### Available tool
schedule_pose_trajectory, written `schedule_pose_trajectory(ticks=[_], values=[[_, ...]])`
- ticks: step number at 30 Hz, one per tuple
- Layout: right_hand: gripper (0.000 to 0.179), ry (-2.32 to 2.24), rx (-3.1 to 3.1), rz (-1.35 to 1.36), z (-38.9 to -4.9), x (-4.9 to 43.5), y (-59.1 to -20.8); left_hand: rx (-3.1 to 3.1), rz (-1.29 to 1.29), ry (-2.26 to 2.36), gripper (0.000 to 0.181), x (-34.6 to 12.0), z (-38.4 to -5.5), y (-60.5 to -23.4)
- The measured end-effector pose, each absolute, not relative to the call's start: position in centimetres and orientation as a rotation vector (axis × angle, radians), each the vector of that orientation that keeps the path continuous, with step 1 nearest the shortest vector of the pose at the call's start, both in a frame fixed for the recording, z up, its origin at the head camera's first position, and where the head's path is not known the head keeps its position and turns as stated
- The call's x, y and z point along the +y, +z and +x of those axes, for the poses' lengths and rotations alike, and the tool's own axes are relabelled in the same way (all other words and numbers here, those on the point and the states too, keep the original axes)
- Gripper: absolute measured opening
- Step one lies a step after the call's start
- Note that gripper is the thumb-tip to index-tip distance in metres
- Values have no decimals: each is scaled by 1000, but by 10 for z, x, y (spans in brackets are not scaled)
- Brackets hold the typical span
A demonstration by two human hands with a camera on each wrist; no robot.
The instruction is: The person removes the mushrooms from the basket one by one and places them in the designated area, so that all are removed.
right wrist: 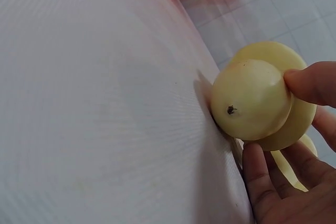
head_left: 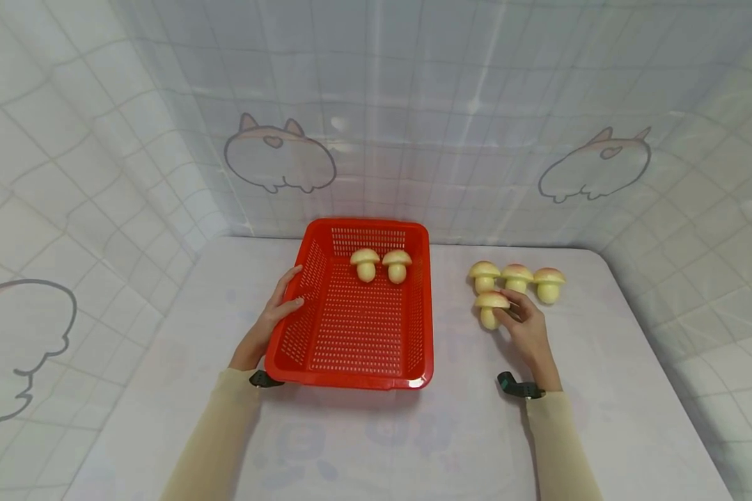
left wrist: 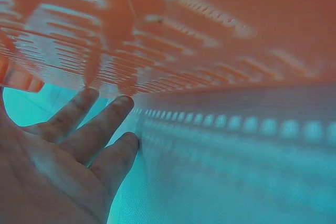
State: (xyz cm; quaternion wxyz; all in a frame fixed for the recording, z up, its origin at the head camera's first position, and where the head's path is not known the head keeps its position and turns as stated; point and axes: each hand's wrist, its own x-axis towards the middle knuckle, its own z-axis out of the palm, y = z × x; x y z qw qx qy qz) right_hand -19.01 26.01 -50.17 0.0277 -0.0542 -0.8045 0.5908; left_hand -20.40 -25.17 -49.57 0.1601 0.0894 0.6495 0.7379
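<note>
A red plastic basket (head_left: 363, 334) with slotted walls stands on the table, two toy mushrooms (head_left: 365, 257) lying inside near its far wall. My left hand (head_left: 268, 321) holds the basket's left side, thumb over the rim. In the left wrist view, its fingers (left wrist: 100, 129) rest against the slotted outside. To the right of the basket, my right hand (head_left: 528, 332) pinches a pale yellow toy mushroom (head_left: 490, 300) between thumb and fingers. The right wrist view shows the round stem end (right wrist: 252, 100) facing the camera, close to the table surface.
Three more toy mushrooms (head_left: 517, 273) stand in a row just beyond the right hand. A white cloth covers the table (head_left: 376, 445). Curtain-like walls with a grid pattern (head_left: 426, 139) rise behind it and at both sides.
</note>
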Motion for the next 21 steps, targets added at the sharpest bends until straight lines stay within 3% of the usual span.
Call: schedule_pose_trajectory(ticks=[5,21], values=[[49,1827,-2477,-141,-184,253,-484,1862,252,2108,67,-252,-203,-495],[50,1795,-2450,-137,-182,250,-482,1871,256,2109,67,-251,-205,-496]])
